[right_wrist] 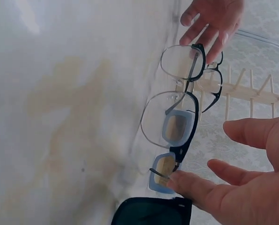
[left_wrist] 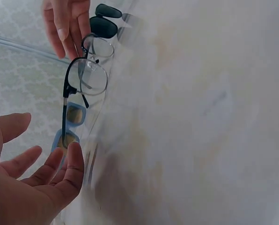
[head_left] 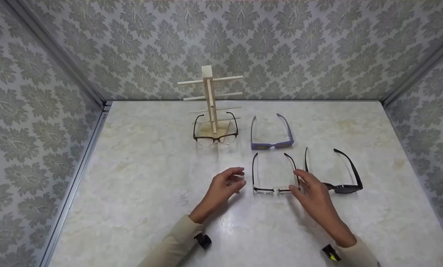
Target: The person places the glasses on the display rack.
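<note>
A pair of clear-lensed eyeglasses (head_left: 264, 190) with a dark upper rim rests on the table, temples pointing away from me. Left of it hovers my left hand (head_left: 225, 183), fingers softly bent, thumb apart and nothing between them. My right hand (head_left: 314, 194) is at the right end of these glasses; in the right wrist view its fingertips (right_wrist: 181, 180) are right at the hinge, while the thumb stands well away. Black sunglasses (head_left: 347, 189) lie just right of that hand, which partly hides them.
Blue-purple sunglasses (head_left: 272, 145) lie behind the clear pair. A wooden display stand (head_left: 209, 96) with several crossbars rises at the back, and dark-rimmed glasses (head_left: 196, 138) sit at its base. Patterned walls (head_left: 240, 48) enclose the white table (head_left: 139, 167) behind and at both sides.
</note>
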Motion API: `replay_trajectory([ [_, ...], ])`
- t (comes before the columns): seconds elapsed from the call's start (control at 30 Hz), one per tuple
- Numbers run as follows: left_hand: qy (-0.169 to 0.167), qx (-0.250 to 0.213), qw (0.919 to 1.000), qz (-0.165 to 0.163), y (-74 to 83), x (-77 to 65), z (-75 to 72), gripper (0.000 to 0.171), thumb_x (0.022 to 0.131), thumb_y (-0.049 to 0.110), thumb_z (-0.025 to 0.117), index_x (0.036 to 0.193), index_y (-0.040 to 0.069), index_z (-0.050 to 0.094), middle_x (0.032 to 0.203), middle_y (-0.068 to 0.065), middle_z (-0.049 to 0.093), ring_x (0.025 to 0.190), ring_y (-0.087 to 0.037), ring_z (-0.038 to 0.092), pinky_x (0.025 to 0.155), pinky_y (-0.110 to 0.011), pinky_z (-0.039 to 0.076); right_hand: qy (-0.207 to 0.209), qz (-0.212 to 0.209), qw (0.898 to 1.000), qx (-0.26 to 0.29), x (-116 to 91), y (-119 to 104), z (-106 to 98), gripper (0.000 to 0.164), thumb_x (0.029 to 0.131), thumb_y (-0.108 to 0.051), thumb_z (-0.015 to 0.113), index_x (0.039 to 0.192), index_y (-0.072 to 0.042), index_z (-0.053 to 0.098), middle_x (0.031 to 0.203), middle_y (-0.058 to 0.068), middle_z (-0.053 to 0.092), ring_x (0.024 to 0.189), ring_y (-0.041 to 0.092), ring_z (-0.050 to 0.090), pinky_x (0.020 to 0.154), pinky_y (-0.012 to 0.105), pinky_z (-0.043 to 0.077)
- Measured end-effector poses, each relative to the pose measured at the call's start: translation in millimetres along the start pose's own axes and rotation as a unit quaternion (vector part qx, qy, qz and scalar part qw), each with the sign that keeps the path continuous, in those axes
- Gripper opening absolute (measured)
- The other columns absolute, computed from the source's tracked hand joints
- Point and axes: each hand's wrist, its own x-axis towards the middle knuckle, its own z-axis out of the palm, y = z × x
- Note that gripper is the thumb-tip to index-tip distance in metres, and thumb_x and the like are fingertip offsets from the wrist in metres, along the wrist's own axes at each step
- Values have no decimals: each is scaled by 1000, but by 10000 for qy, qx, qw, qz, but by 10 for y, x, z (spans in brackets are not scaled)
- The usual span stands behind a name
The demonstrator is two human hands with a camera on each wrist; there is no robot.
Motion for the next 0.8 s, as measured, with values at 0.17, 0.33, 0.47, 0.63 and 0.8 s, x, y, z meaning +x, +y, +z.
replay_trajectory([
  [0.17, -126, 44, 9999, -44, 7, 11, 64, 47, 107, 13, 74, 148, -6, 63, 135, -24, 71, 119, -33, 73, 84, -33, 65, -26, 87, 9998, 188, -13, 24, 79, 49, 102, 2, 77, 147, 8, 62, 156, 27, 57, 149, 41, 52, 117, 42, 49],
  [0.33, -205, -190, 9996, -57, 10, 42, 72, 47, 105, 6, 74, 148, -8, 62, 125, -25, 74, 108, -39, 76, 79, -30, 64, 5, 273, 9991, 337, -32, 60, 146, 48, 103, 3, 74, 149, 8, 61, 157, 29, 56, 147, 43, 55, 115, 41, 50],
  [0.47, -308, -342, 9989, -112, -7, 58, 83, 45, 104, 0, 73, 147, -7, 63, 119, -23, 75, 98, -38, 78, 78, -31, 64, 59, 299, 9991, 281, -50, 94, 179, 43, 104, 1, 74, 146, 7, 64, 150, 26, 63, 136, 40, 64, 111, 43, 56],
  [0.63, -356, -409, 9983, -201, -9, 59, 123, 42, 103, -3, 72, 144, -7, 67, 117, -22, 76, 95, -24, 77, 80, -33, 64, 127, 309, 9993, 191, -49, 147, 203, 39, 105, -2, 74, 142, 8, 66, 136, 22, 69, 127, 37, 69, 105, 37, 60],
  [0.8, -359, -463, 9979, -267, -3, 70, 169, 43, 101, -5, 71, 144, -9, 66, 119, -24, 75, 93, -14, 74, 80, -29, 62, 227, 412, 9982, 362, -28, 167, 228, 36, 104, 1, 74, 139, 10, 68, 126, 21, 73, 122, 36, 71, 96, 16, 57],
])
